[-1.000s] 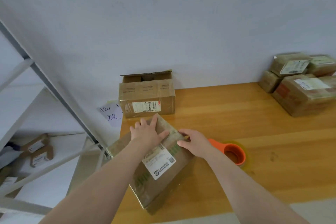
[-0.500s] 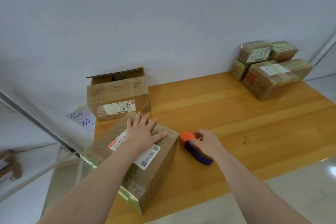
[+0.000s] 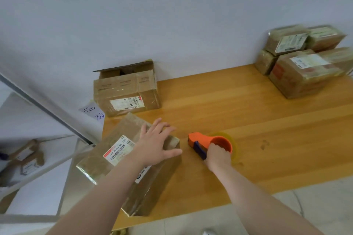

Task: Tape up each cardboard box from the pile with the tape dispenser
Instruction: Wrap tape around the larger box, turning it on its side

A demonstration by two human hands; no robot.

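**Desk inventory: one box under the left hand, dispenser in the right**

- Left hand [image 3: 155,145]: flat, fingers spread wide, palm down on the top face of the taped cardboard box [image 3: 131,162]. It grips nothing; thumb and fingertips reach over the box's far right edge.
- Taped cardboard box: lies at an angle on the near left part of the desk [image 3: 248,120], its near left corner hanging past the desk edge. Glossy tape covers its faces. A white shipping label [image 3: 118,149] with a red strip and barcodes sits just left of the left hand; a second label shows partly under the forearm.
- Right hand [image 3: 217,155]: closed around the orange tape dispenser [image 3: 208,144], fingers curled into the orange ring. Dispenser rests on the desk just right of the box, not touching it, its nose pointing at the left hand; a dark blue part runs along its near side. A roll of clear tape [image 3: 232,140] shows behind the ring.
- Open cardboard box [image 3: 126,91]: beyond the left hand, against the wall, top flaps up, white label on its front face.
- Paper note [image 3: 93,111]: handwritten blue characters, left of the open box, beyond the left hand.
- Stack of taped boxes [image 3: 303,61]: far beyond and right of the right hand, well apart, at the desk's back corner; blurred.
- Shelf [image 3: 28,158]: left of the left forearm, lower level, holding small parcels; detail unclear.
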